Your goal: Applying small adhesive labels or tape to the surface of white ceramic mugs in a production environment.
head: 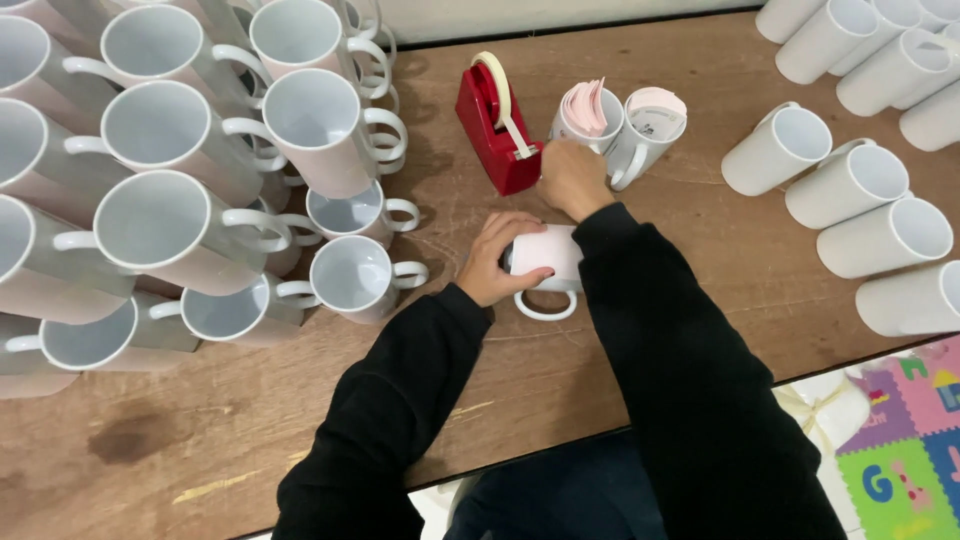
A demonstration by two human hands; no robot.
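On the wooden tabletop we see wrapped mugs stacked at the left edge and bare mugs at the right, so we judge much remains. Near the middle, our left hand grips a mug lying sideways, long axis left-right, handle toward the near edge. Our right hand pinches tape at the red dispenser.

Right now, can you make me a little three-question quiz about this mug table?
1. True or false: the tape dispenser is blue.
2. Which hand holds the mug lying on its side? A) left hand B) right hand
3. What sits inside the upright mug beside the dispenser?

Key: 1. False, it is red. 2. A. 3. Pink paper sheets.
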